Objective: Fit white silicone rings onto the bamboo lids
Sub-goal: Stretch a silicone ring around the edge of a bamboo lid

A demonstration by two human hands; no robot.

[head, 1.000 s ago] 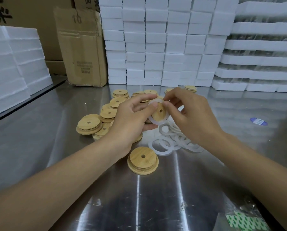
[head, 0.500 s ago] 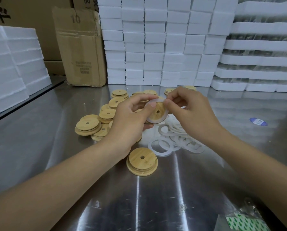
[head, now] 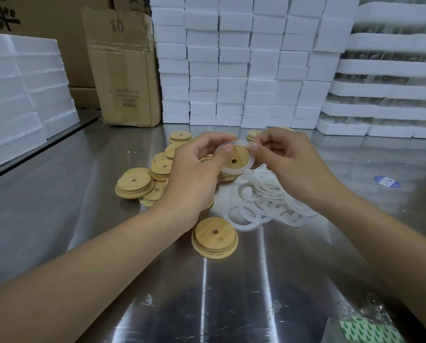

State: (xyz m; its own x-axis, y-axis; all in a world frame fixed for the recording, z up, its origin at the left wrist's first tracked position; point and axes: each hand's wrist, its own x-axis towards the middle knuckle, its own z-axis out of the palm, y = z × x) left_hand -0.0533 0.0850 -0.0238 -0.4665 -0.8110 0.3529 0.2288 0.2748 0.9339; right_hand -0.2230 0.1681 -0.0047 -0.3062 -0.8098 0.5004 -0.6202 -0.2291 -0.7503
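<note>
Head view: left hand holds a bamboo lid tilted up off the table, stepped face toward the camera, likely so the rim stays reachable. Right hand pinches the white silicone ring at the lid's top edge; both hands' fingers are clamped on lid and ring. The ring sits around the raised step, looks thin and floppy, and seems nearly seated. Lid is round, pale, with a centre hole. Spare rings are heaped just right of the lid pile, within reach of either hand.
</note>
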